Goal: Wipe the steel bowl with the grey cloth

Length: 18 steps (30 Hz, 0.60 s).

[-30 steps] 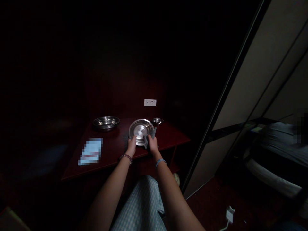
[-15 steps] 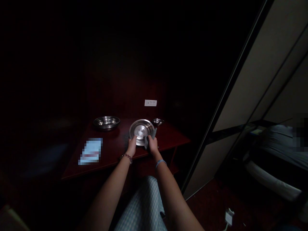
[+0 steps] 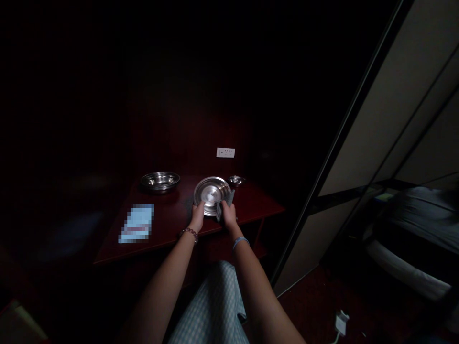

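Steel plate (image 3: 211, 193) tilts up above a dark red table (image 3: 258, 208), near its front edge, held between both hands. Left hand (image 3: 197, 215) clamps one side of the rim; right hand (image 3: 228, 213) clamps a gray cloth (image 3: 224, 209) against the other. Steel bowl (image 3: 160, 180) sits left; small steel dish (image 3: 235, 180) sits just behind.
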Motion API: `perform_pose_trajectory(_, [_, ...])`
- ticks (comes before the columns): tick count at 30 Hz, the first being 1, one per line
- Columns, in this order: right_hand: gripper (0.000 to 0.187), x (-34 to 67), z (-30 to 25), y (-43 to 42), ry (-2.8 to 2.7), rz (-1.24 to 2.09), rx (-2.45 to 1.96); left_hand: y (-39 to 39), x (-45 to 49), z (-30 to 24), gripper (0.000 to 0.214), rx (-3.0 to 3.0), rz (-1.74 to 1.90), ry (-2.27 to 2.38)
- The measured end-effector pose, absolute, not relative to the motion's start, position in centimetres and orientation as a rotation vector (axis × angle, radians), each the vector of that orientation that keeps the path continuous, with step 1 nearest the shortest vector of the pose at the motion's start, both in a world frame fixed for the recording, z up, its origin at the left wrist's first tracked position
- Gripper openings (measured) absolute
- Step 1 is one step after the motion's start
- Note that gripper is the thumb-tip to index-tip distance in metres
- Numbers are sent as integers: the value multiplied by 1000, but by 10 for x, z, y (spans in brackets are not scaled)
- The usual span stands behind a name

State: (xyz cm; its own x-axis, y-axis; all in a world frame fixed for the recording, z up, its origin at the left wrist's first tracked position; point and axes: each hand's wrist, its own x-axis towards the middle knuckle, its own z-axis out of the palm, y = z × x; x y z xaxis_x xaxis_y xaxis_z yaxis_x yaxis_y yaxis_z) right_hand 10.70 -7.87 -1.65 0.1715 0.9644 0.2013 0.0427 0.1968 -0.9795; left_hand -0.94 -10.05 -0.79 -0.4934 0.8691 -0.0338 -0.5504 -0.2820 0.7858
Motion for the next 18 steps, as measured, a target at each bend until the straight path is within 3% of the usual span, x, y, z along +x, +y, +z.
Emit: perform_pose_trajectory(18, [28,106,-16,-78,-1148,940,-1139,-103,-9,-7,14,500,1919,938])
